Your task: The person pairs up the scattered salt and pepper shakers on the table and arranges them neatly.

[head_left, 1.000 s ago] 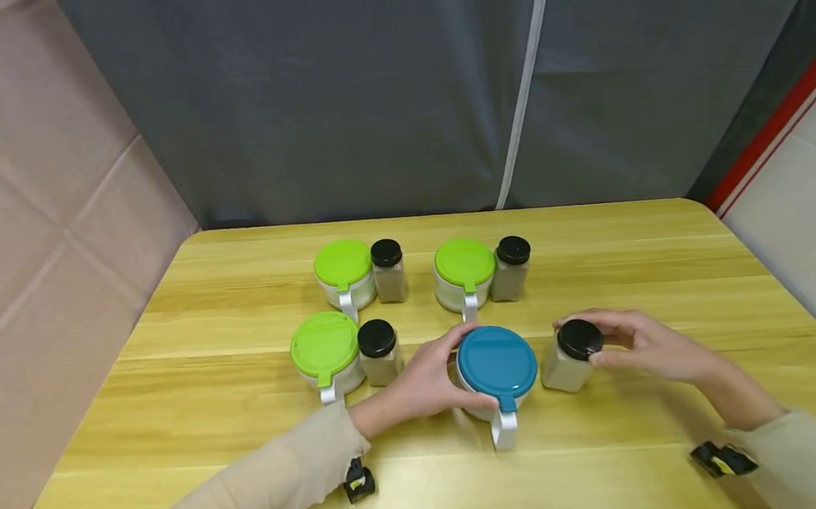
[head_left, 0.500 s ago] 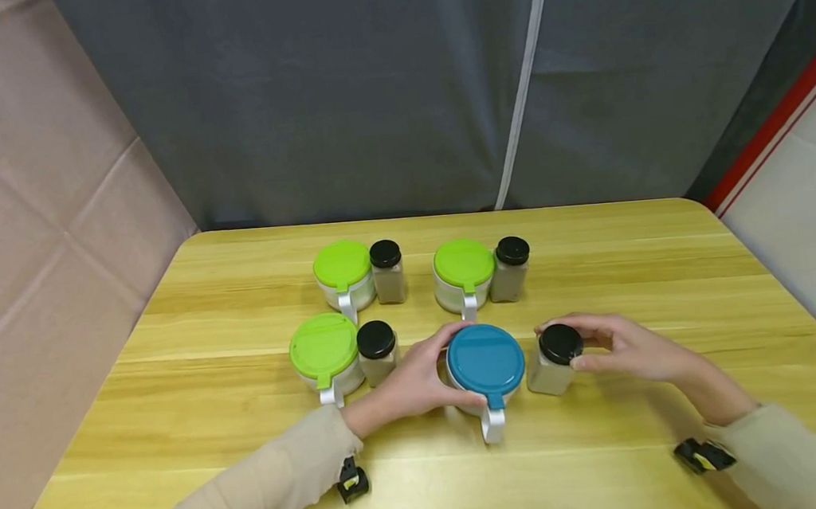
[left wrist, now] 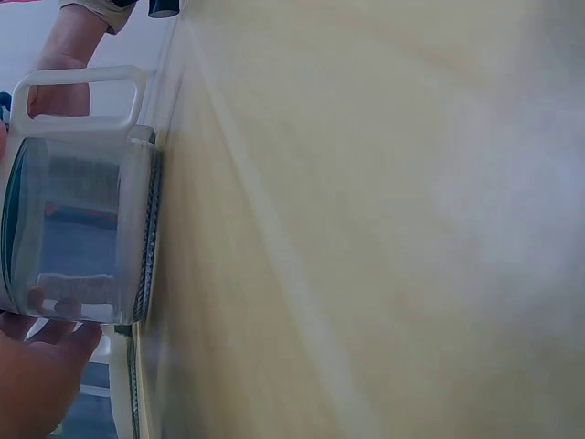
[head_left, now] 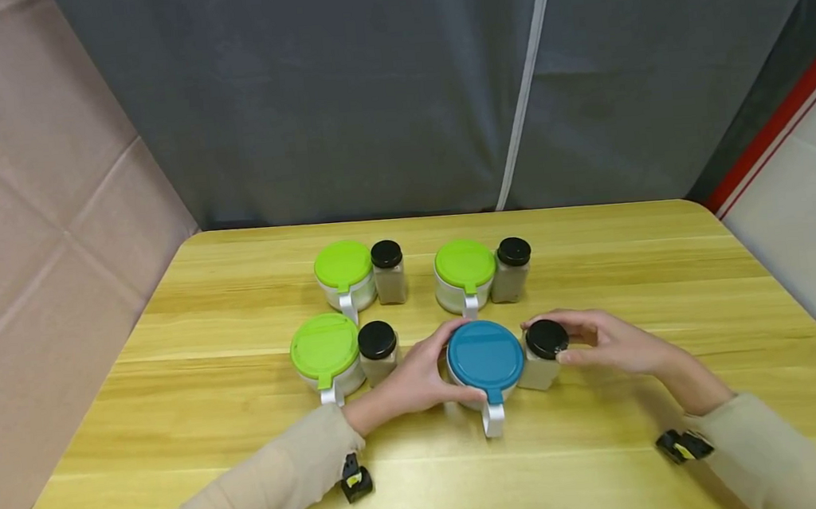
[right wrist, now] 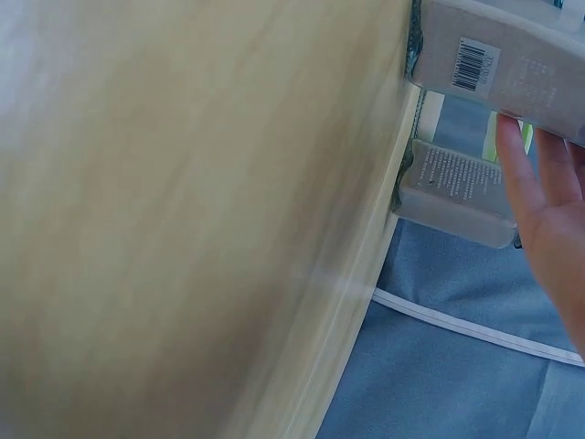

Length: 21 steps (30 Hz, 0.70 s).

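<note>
My left hand holds a round clear seasoning jar with a blue lid, thumb and fingers around its side. Its white handle points toward me. In the left wrist view the jar stands on the table with fingertips against its wall. My right hand grips a square spice bottle near its black cap, thumb in front and fingers behind. The bottle stands upright close against the jar's right side. A barcode label shows on the bottle in the right wrist view.
Three green-lidded jars stand nearby: front left, back left and back middle. Each has a black-capped bottle at its right, such as the back right bottle. A grey curtain hangs behind the wooden table.
My right hand has brought the spice bottle leftward until it is beside the blue-lidded jar. My left hand has shifted the jar slightly left and away from me.
</note>
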Tool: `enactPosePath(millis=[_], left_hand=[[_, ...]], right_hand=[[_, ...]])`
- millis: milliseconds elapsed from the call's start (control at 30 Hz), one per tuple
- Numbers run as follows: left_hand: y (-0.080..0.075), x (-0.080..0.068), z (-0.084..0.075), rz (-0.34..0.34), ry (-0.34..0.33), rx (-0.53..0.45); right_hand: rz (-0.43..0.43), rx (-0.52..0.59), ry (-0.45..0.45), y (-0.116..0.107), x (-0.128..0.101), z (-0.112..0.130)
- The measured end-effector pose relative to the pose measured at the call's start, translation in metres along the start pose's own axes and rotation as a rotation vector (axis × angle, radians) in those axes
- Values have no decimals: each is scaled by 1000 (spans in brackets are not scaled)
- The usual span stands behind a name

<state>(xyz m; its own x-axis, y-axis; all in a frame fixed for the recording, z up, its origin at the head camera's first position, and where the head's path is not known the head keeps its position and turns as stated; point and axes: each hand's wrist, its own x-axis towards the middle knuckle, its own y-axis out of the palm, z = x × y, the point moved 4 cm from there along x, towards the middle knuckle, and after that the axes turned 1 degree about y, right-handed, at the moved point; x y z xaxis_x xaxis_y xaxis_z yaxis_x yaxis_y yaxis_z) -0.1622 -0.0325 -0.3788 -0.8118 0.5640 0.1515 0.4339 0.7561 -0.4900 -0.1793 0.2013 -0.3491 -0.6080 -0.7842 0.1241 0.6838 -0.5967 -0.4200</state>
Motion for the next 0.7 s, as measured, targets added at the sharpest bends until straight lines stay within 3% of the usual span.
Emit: enactPosePath(millis=[700], left_hand=[[1,2,2,20,-15,-69]], right_hand=[[18,51,12,-1,1,-4]])
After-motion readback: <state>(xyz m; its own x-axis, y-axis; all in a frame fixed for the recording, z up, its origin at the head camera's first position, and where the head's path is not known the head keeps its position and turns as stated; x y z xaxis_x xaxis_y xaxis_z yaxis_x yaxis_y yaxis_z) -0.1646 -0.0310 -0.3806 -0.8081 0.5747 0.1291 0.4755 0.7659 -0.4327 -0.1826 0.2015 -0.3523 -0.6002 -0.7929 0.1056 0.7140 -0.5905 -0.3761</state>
